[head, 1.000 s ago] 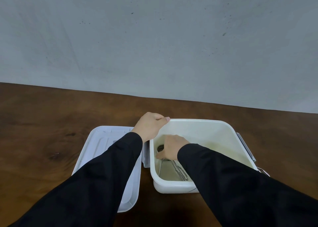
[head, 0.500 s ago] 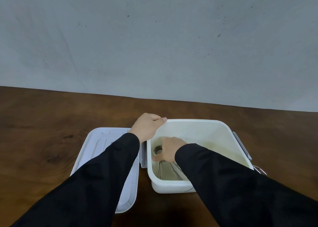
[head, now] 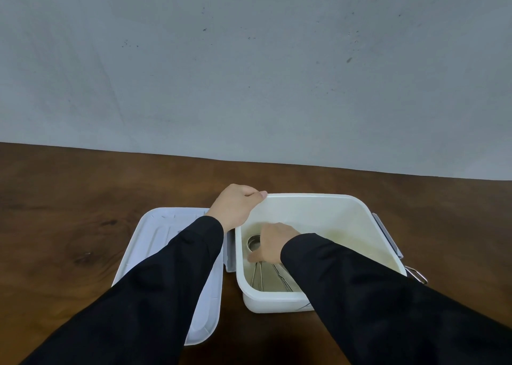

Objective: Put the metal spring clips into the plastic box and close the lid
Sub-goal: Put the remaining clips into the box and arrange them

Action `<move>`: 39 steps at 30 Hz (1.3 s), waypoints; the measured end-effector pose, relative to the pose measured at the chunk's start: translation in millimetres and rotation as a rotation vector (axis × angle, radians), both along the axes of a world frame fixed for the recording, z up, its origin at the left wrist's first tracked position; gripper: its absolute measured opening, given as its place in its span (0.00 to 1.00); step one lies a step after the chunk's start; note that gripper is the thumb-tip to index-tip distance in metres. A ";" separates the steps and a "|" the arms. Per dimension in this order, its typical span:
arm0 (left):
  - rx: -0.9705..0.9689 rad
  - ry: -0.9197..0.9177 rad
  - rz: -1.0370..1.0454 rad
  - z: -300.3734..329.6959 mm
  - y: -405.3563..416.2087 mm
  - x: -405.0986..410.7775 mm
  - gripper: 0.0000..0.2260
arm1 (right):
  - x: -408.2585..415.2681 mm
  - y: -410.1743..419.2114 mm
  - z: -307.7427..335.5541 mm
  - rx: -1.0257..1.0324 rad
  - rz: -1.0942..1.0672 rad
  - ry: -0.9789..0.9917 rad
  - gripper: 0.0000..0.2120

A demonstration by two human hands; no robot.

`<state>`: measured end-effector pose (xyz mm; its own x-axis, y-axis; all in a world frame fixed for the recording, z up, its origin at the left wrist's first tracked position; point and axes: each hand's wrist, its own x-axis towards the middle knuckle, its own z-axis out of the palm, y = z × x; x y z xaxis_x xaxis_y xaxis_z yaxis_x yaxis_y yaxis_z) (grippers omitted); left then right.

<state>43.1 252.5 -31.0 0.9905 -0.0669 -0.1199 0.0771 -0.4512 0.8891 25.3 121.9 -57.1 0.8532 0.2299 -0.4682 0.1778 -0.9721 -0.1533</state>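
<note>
**Steel clips going in, lid still off**

Steel wire clips (head: 270, 277) already lie on the floor of the box (head: 313, 198), in its near left part, their thin legs running toward the near wall. How many there are cannot be counted; they overlap and the right sleeve hides part of them. One more clip (head: 417, 274) appears to sit on the table (head: 69, 212) just outside the box's right near corner, only its bent end showing past the sleeve, so the loading looks unfinished. The lid (head: 163, 226) lies flat on the table just left of the box, partly under the left sleeve; closing it has not begun.

Right hand (head: 273, 243) is down inside the box, fingers curled and pointing toward the left wall, resting on or just above the top ends of the clips. Whether it grips a clip or has let go cannot be told, since the fingertips are turned away. A round metal ring (head: 253, 243) shows just beside its fingers, near the left wall.

Left hand (head: 235, 207) is closed over the box's far left corner, thumb along the rim, steadying it.

Left to do, by my judgement: fetch the clip outside, then lift the lid across and press it down.
</note>
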 end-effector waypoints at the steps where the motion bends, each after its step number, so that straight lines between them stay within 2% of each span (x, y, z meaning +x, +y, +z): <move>1: -0.002 0.003 0.002 0.7 0.0 -0.5 0.19 | -0.2 0.6 -0.2 -0.003 -0.007 -0.007 0.22; 6: -0.025 -0.003 -0.013 -0.5 0.2 -0.1 0.19 | -1.3 0.6 4.1 0.029 -0.021 -0.014 0.20; 9: -0.037 -0.009 -0.021 -3.8 1.4 1.5 0.19 | -1.8 -6.1 33.1 0.077 -0.020 -0.028 0.11; 12: -0.028 -0.006 -0.018 -1.4 0.9 -0.8 0.20 | 0.6 -24.9 70.8 0.053 -0.097 0.007 0.16; 15: -0.029 -0.023 -0.041 0.0 1.0 -2.2 0.23 | 6.3 -53.3 85.8 -0.061 -0.138 -0.031 0.16; 19: -0.008 -0.033 -0.051 0.8 2.2 -2.0 0.22 | 5.4 -80.8 76.2 -0.236 -0.146 -0.049 0.18; 25: -0.024 -0.015 -0.026 -0.6 2.7 -1.3 0.19 | 3.6 -87.9 48.9 -0.297 -0.170 -0.019 0.16; 31: -0.031 0.008 -0.005 -0.1 1.7 -0.7 0.14 | 9.0 -91.2 35.8 -0.244 -0.207 0.035 0.17; 39: -0.018 0.000 0.011 -2.3 1.3 0.6 0.17 | 17.4 -94.2 19.1 -0.247 -0.157 -0.029 0.13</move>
<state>43.7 253.8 -33.3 0.9913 -0.0577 -0.1185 0.0819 -0.4346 0.8969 42.7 27.6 -38.0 0.8833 -0.0239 -0.4683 0.0229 -0.9953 0.0940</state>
